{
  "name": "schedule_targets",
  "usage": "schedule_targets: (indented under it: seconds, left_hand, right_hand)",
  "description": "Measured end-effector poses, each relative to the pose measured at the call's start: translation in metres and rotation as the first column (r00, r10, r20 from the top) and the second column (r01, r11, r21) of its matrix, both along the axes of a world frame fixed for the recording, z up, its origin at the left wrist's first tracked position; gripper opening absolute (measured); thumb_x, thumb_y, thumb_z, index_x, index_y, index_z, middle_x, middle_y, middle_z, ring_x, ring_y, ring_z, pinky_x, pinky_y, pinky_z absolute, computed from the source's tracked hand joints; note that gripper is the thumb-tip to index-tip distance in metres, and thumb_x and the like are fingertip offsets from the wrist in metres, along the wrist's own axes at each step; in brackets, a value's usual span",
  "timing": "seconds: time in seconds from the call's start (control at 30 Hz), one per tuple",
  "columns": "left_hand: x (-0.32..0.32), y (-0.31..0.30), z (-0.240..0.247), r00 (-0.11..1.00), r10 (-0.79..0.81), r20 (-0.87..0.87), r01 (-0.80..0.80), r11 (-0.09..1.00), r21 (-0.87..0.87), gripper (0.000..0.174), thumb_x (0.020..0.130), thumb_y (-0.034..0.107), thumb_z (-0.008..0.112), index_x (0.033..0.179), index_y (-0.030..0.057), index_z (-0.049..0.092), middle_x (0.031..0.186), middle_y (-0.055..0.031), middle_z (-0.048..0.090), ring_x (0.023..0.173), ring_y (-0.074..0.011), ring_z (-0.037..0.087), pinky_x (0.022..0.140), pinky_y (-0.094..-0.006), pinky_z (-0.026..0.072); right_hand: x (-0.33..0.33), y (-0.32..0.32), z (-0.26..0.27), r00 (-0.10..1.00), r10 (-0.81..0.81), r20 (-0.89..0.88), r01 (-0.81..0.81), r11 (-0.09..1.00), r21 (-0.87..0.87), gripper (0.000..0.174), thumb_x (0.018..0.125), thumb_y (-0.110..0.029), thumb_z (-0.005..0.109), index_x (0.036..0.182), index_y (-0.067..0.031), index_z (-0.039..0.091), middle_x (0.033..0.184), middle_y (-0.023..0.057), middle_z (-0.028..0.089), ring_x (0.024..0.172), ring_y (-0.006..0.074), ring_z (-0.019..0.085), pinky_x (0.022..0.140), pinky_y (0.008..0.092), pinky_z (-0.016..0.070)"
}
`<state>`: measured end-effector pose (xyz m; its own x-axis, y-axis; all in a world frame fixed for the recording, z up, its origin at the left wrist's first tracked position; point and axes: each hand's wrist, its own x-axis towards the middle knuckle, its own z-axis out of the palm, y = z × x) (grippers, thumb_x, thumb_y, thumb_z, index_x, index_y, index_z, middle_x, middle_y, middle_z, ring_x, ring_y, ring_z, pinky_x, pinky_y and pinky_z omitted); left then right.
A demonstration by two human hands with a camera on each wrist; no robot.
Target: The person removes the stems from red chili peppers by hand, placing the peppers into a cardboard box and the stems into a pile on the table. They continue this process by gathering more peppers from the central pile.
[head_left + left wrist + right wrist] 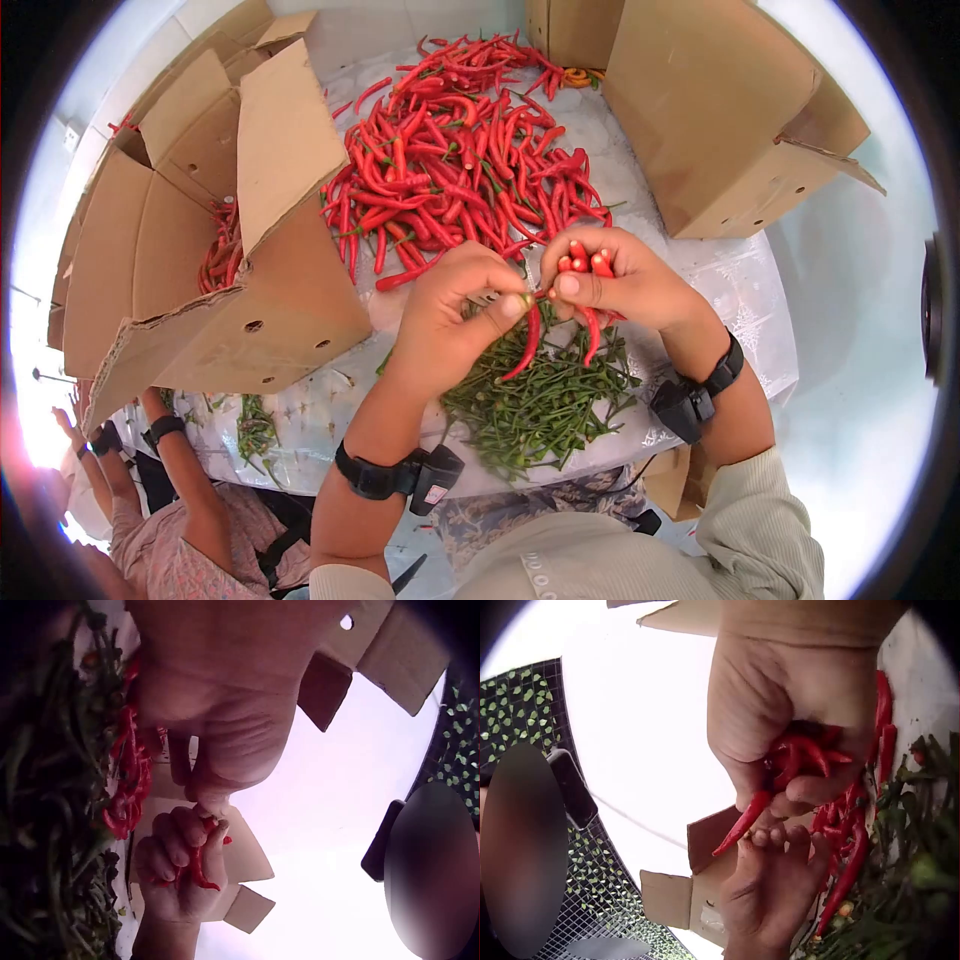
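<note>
At the middle of the head view, the left hand (445,325) pinches a green stem end between thumb and forefinger, where the fingertips of both hands meet. A red chilli (527,345) hangs at that spot. Several red chillies are gripped in the curled fingers of the right hand (630,285), one of them (592,337) hanging below the palm. The right wrist view shows the right hand (795,697) around its bunch of chillies (799,757), with the left hand (769,892) close against its fingertips. Under both hands lies a pile of green stems (540,400).
Beyond the hands spreads a large heap of red chillies (450,170). An open cardboard box (290,300) with chillies inside stands at left, another carton (700,110) at right. Another person's arm (190,480) is at lower left, near a small stem pile (256,430).
</note>
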<state>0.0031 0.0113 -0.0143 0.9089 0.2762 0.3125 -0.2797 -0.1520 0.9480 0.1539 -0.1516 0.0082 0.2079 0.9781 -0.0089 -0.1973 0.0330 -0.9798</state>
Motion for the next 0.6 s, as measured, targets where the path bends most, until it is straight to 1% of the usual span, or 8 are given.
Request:
schedule_targets:
  seconds: [0.07,0.13,0.23,0.33,0.37,0.47,0.53,0.6]
  left_hand:
    - [0.000,0.002,0.000,0.999,0.049,-0.007,-0.049,0.997,-0.066,0.006,0.082,0.008,0.067,0.082,0.0020,0.066,0.086,-0.0054,0.057,0.083,-0.0176,0.054,0.077,-0.0309,0.0424]
    - [-0.003,0.010,-0.001,0.996,0.082,0.023,-0.082,0.996,0.021,0.008,0.082,0.009,0.064,0.080,0.0023,0.065,0.086,-0.0052,0.056,0.085,-0.0177,0.053,0.080,-0.0308,0.0410]
    - [-0.005,0.011,0.003,0.987,0.131,0.098,-0.134,0.991,0.025,0.012,0.082,0.012,0.061,0.075,0.0027,0.064,0.086,-0.0049,0.055,0.089,-0.0175,0.051,0.083,-0.0310,0.0392]
    - [-0.004,0.009,0.006,0.971,0.225,0.078,-0.229,0.973,0.038,0.010,0.078,0.013,0.063,0.075,0.0043,0.065,0.089,-0.0054,0.055,0.092,-0.0193,0.051,0.084,-0.0325,0.0390]
    - [-0.003,0.008,0.006,0.963,0.264,0.053,-0.267,0.962,0.057,0.009,0.077,0.014,0.065,0.076,0.0051,0.065,0.090,-0.0057,0.056,0.093,-0.0203,0.051,0.085,-0.0332,0.0392]
    - [0.001,0.006,-0.007,0.789,0.612,-0.052,-0.513,0.703,0.493,0.008,0.074,0.014,0.069,0.080,0.0086,0.067,0.092,-0.0055,0.055,0.093,-0.0249,0.052,0.085,-0.0369,0.0404]
    - [-0.001,0.002,-0.001,0.755,0.653,0.051,-0.512,0.539,0.669,0.011,0.072,0.015,0.072,0.082,0.0110,0.068,0.093,-0.0051,0.055,0.094,-0.0269,0.052,0.086,-0.0391,0.0407]
    - [-0.002,0.001,0.002,0.741,0.664,0.102,-0.479,0.415,0.774,0.014,0.071,0.016,0.074,0.083,0.0121,0.069,0.093,-0.0047,0.054,0.095,-0.0276,0.051,0.086,-0.0407,0.0407]
  right_hand:
    - [0.000,0.000,0.000,0.994,-0.086,-0.068,0.083,0.996,-0.040,0.017,0.092,-0.016,0.065,0.100,-0.0029,0.058,0.078,0.0011,0.059,0.069,0.0082,0.058,0.060,0.0227,0.0468]
    - [-0.008,0.002,0.008,0.961,-0.235,-0.144,0.217,0.967,-0.130,0.023,0.087,-0.019,0.072,0.096,-0.0033,0.057,0.070,-0.0002,0.057,0.060,0.0078,0.056,0.050,0.0216,0.0435]
    - [-0.010,0.002,0.010,0.948,-0.248,0.200,0.296,0.917,-0.269,0.030,0.079,-0.018,0.079,0.094,-0.0044,0.057,0.065,-0.0027,0.054,0.056,0.0074,0.055,0.046,0.0234,0.0421]
    - [-0.018,0.005,0.000,0.776,-0.258,0.575,0.430,0.884,-0.182,0.036,0.072,-0.021,0.084,0.088,-0.0007,0.058,0.068,0.0009,0.057,0.060,0.0102,0.059,0.051,0.0293,0.0512]
    - [-0.024,0.006,0.001,0.748,-0.243,0.618,0.454,0.867,-0.208,0.035,0.071,-0.021,0.083,0.084,-0.0001,0.059,0.067,0.0032,0.058,0.060,0.0127,0.060,0.053,0.0311,0.0510]
    - [-0.039,0.010,0.005,0.625,-0.157,0.765,0.488,0.843,-0.226,0.032,0.070,-0.021,0.082,0.075,0.0010,0.059,0.061,0.0083,0.058,0.058,0.0177,0.060,0.056,0.0340,0.0483]
    - [-0.041,0.011,-0.004,0.474,-0.059,0.879,0.447,0.876,-0.182,0.034,0.070,-0.021,0.084,0.069,0.0012,0.058,0.057,0.0094,0.055,0.052,0.0172,0.055,0.053,0.0325,0.0434]
    - [-0.040,0.011,-0.001,0.497,-0.024,0.867,0.423,0.880,-0.218,0.035,0.070,-0.028,0.080,0.068,0.0012,0.060,0.064,0.0169,0.059,0.059,0.0315,0.058,0.058,0.0392,0.0469]
